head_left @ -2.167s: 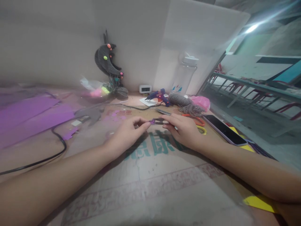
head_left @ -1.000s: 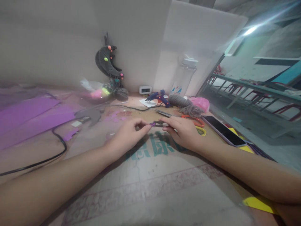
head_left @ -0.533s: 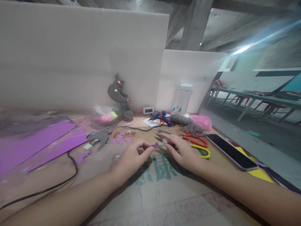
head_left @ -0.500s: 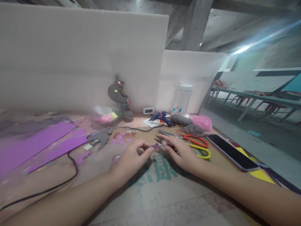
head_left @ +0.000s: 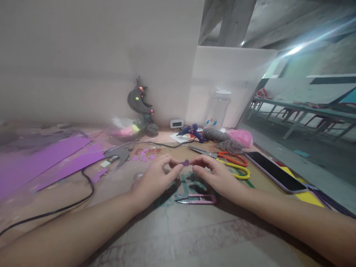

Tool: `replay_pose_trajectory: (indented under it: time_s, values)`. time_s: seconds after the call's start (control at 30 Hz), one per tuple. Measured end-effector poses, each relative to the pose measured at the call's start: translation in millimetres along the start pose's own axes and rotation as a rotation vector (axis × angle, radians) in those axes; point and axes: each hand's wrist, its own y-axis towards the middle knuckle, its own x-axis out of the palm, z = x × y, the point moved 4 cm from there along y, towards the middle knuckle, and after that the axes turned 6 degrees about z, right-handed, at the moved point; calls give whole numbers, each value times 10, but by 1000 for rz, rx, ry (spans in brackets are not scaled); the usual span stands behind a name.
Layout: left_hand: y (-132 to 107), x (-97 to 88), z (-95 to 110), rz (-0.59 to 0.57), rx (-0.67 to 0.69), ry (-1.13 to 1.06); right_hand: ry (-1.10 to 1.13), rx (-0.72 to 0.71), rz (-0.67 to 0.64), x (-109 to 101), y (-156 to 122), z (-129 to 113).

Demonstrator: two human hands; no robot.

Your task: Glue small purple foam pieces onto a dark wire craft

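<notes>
My left hand (head_left: 160, 172) pinches a small purple paper piece (head_left: 185, 162) between thumb and fingertips. Close against the piece's right side is the index fingertip of my right hand (head_left: 213, 172); its thumb and index finger are apart, with nothing between them. Whether that fingertip touches the piece I cannot tell. Below both hands a pair of pink-handled thread snips (head_left: 201, 199) lies on the cardboard (head_left: 172, 231). Scissors with orange handles (head_left: 236, 159) and scissors with yellow handles (head_left: 239, 174) lie beyond my right hand, which partly covers the yellow pair. Several small purple cut-outs (head_left: 144, 159) lie beyond my left hand.
A blue glue gun (head_left: 191, 132), grey yarn (head_left: 218, 137) and a clear bottle (head_left: 218, 109) stand along the back. Purple sheets (head_left: 63, 152) and a black cable (head_left: 90, 185) lie left. A phone (head_left: 274, 172) rests right. A dark moon-shaped ornament (head_left: 137, 100) stands behind.
The thread snips now lie on the cardboard below my hands, where they were not seen before. My right fingers have come closer to the purple piece. The view has tilted down slightly.
</notes>
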Motion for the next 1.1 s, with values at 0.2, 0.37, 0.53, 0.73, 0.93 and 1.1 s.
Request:
replay_pose_trajectory:
  time_s: [0.2, 0.37, 0.53, 0.73, 0.93, 1.1]
  values:
    - [-8, 26, 16, -53, 73, 34, 130, 63, -6, 128, 48, 41]
    - [-4, 60, -9, -101, 107, -3, 222, 98, -18, 146, 71, 135]
    - [14, 60, -57, -79, 68, -43, 265, 147, -46, 150, 81, 196]
    - [-6, 47, 25, -84, 148, 70, 134, 121, -108, 170, 62, 145]
    - [-18, 59, 43, -112, 147, 95, 85, 69, -90, 127, 35, 63]
    - [4, 65, -14, -101, 79, 54, 182, 56, -124, 146, 30, 72]
